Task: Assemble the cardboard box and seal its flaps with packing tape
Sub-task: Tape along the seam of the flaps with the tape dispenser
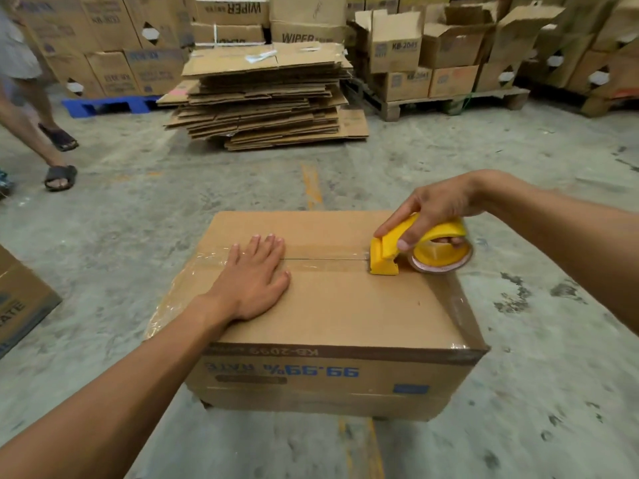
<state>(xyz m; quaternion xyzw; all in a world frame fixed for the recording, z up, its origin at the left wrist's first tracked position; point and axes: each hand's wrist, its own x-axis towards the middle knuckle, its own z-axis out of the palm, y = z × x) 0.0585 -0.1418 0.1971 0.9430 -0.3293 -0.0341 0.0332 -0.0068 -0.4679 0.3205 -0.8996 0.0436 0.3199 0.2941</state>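
A brown cardboard box (345,305) stands on the concrete floor in front of me, flaps closed, blue print upside down on its near side. Clear tape covers the left part of the centre seam and runs down the left and right ends. My left hand (254,278) lies flat on the top, fingers spread over the seam. My right hand (435,209) grips a yellow tape dispenser (415,248) with a roll of clear tape. Its front edge rests on the seam near the box's right end.
A stack of flattened cartons (266,98) lies on the floor straight ahead. Pallets of printed boxes (432,63) line the back. Another person's legs in sandals (58,174) are at the left. A second box (20,299) sits at the left edge.
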